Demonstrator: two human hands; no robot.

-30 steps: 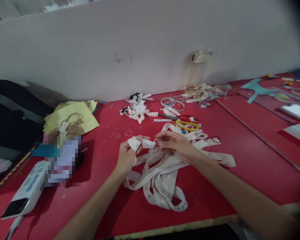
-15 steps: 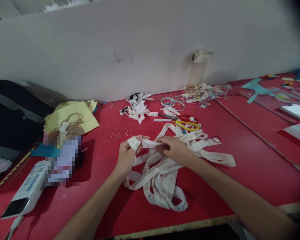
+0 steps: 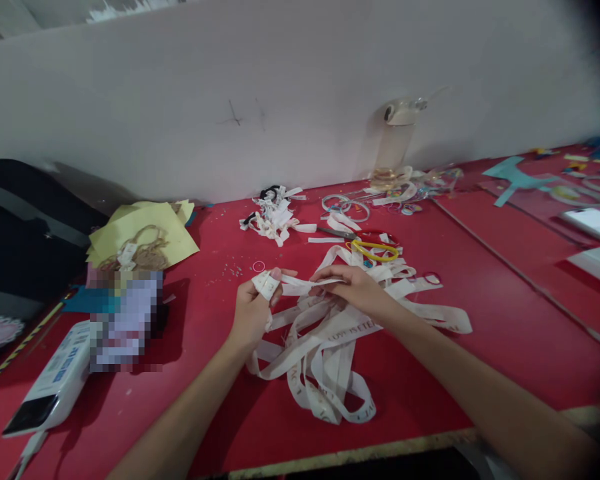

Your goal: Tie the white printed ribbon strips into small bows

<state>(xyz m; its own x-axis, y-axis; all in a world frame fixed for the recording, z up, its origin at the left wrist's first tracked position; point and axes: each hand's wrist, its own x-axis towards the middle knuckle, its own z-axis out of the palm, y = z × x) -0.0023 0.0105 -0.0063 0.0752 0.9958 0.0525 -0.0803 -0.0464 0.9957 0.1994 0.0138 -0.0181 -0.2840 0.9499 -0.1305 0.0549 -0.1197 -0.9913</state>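
Left hand [image 3: 253, 308], centre frame: grip closed, white ribbon [image 3: 325, 337] wound round fingertips. Right hand [image 3: 353, 288], just right of it: pinch on same strip, short span pulled level between hands. Ribbon: printed, flat, soft, limp, light; likely slick, prone to tangle and twist. Best taken flat between thumb and finger near wound end, strip kept taut. Remaining loops heaped on red bench [image 3: 480, 347], lower centre. Yellow ring [image 3: 375, 251] and scissors [image 3: 336, 233] just beyond heap. Cut ribbon scraps [image 3: 275, 217] upper centre. Clear bottle [image 3: 395, 143] by wall.

White lettered ribbon [image 3: 325, 347], red table [image 3: 480, 320], yellow ring [image 3: 374, 251].
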